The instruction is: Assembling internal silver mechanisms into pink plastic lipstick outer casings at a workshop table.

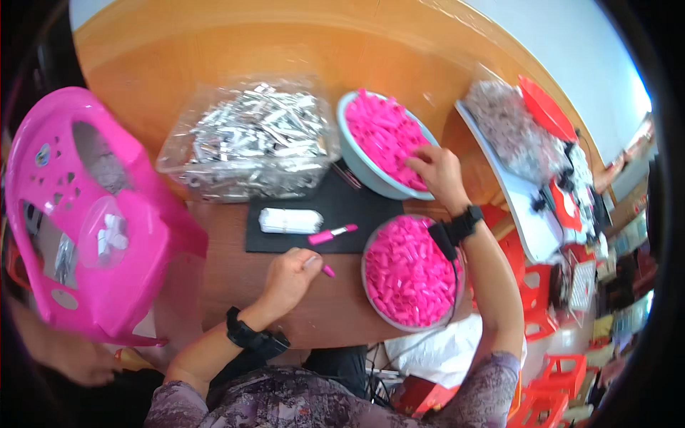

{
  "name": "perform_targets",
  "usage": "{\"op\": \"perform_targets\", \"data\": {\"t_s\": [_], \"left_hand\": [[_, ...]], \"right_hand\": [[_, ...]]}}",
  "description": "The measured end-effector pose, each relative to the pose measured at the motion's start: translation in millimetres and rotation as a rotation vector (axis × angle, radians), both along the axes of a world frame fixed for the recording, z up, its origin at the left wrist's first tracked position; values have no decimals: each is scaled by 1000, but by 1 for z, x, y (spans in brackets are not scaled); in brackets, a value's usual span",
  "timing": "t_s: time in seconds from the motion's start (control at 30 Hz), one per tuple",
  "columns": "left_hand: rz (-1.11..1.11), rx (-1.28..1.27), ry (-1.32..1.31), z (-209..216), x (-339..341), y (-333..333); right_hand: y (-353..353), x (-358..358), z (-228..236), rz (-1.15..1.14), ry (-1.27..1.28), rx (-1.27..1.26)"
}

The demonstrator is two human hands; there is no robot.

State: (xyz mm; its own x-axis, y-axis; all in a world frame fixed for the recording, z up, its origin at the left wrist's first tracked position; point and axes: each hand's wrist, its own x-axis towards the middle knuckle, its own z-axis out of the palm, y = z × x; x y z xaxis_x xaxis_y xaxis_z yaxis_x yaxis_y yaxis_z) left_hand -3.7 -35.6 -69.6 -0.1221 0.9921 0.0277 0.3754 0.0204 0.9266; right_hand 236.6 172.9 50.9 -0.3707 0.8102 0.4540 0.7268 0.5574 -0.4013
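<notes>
My left hand [289, 279] is closed above the brown table, and a small pink plastic cap [328, 271] pokes out at its fingertips. Just beyond it, on a black mat [271, 244], lie a pink tube with a silvery end [332, 234] and a bundle of slim white sticks [290, 220]. My right hand [440, 172] reaches over the rim of a light-blue basin [348, 143] full of pink tubes [385, 132]. Its fingers are bent together among the tubes; whatever they pinch is hidden. Nearer to me, a second round tub [367, 285] brims with short pink caps [410, 271].
A clear plastic bag [175, 153] of silvery parts [260, 128] sits behind the mat. At left stands a pink plastic chair [135, 235] with a clear cup [100, 221] of white pieces. Another person's arm [68, 349] shows lower left. Red stools [560, 371] stand at right.
</notes>
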Motion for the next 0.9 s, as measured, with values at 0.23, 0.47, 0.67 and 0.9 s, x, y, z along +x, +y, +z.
{"op": "perform_targets", "data": {"t_s": [0.23,0.47,0.67,0.9], "left_hand": [[374,789,477,106,-48,37],[176,310,1062,150,-113,113],[108,228,990,137,-131,139],[127,228,690,145,-141,120]], "right_hand": [[-71,-34,19,162,158,239],[-98,-48,23,123,349,-339],[-124,-53,23,233,673,-657],[-145,-56,12,339,975,-877]]}}
